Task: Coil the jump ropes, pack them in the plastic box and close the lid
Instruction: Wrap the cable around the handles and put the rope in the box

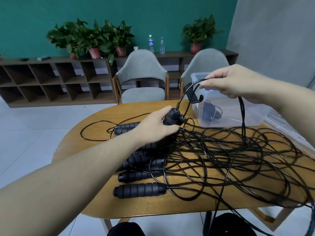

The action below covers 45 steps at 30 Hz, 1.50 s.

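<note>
Black jump ropes [213, 150] on an orange-brown wooden table [153, 206]; clear plastic box [238, 114]; teal wall [119, 14].

Both forearms are showing bare to the frame's edge, no sleeves, watch or rings appearing on the left hand [154, 126] or right hand [238, 82]. Below the forearms, dark trousers [126, 229] are covering both knees.
</note>
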{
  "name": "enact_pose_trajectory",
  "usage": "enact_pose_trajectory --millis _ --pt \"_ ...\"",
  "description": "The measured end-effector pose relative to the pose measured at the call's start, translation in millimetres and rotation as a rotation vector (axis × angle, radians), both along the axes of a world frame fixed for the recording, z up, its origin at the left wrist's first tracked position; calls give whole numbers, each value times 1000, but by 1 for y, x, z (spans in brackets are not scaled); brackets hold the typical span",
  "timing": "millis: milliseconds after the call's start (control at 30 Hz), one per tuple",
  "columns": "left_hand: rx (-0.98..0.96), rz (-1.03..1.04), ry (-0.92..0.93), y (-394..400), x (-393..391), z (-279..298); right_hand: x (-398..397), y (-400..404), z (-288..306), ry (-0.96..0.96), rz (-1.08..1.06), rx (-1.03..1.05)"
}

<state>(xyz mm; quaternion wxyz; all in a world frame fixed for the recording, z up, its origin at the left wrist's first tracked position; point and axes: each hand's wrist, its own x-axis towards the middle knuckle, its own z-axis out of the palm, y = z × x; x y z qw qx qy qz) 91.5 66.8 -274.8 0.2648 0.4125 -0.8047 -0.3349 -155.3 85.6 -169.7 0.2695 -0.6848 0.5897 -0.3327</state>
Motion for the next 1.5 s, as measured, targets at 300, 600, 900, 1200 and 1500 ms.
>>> enact_pose_trajectory --millis 300,600,900,1200,1500 --pt "-150 87 -339 -14 -13 4 -18 6 4 -24 38 -15" --pt "220 -38 116 -4 -36 25 -14 4 29 -218 74 -164" --pt "709 -235 373 22 -18 17 -18 16 17 -262 64 -120" --pt "811 -184 487 39 -11 18 -13 23 3 238 90 -39" --pt "738 -80 150 34 13 19 -13 34 -1 410 232 216"
